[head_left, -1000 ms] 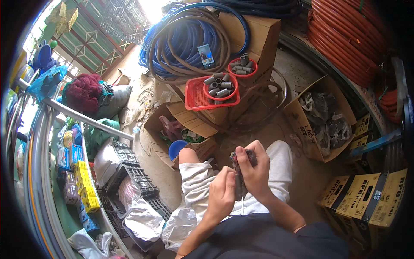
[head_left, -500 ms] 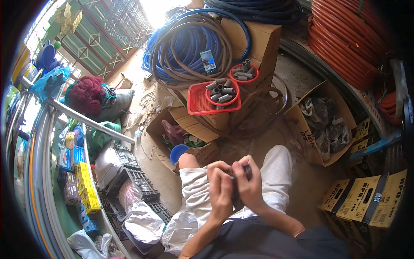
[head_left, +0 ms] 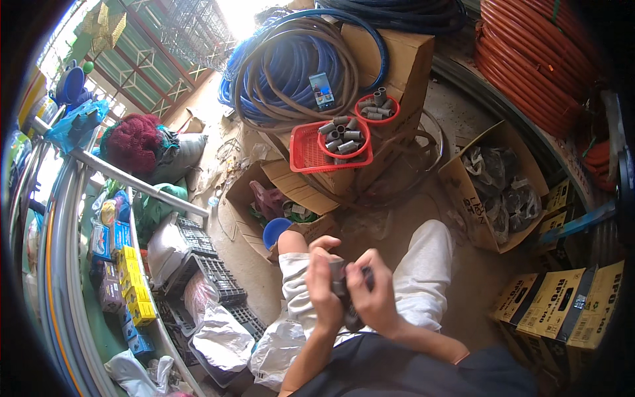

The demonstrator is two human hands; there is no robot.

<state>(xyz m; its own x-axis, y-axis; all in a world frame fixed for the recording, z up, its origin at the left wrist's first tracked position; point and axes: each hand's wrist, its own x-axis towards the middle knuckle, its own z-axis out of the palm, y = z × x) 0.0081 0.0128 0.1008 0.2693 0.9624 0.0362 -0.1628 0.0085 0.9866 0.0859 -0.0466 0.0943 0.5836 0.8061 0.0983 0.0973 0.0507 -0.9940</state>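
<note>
The right hand curls round a dark object, too blurred to identify, held close before the navy shirt, apparently for steadiness; the left hand lies close against it, its grip unclear. Beyond the knees, floor extends between a left carton and a right carton, whose edges bound the room for movement

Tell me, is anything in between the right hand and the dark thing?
Nothing that I can see: the right hand is on the dark thing, gripping it. The left hand is close beside it; blur hides finer detail.
</note>
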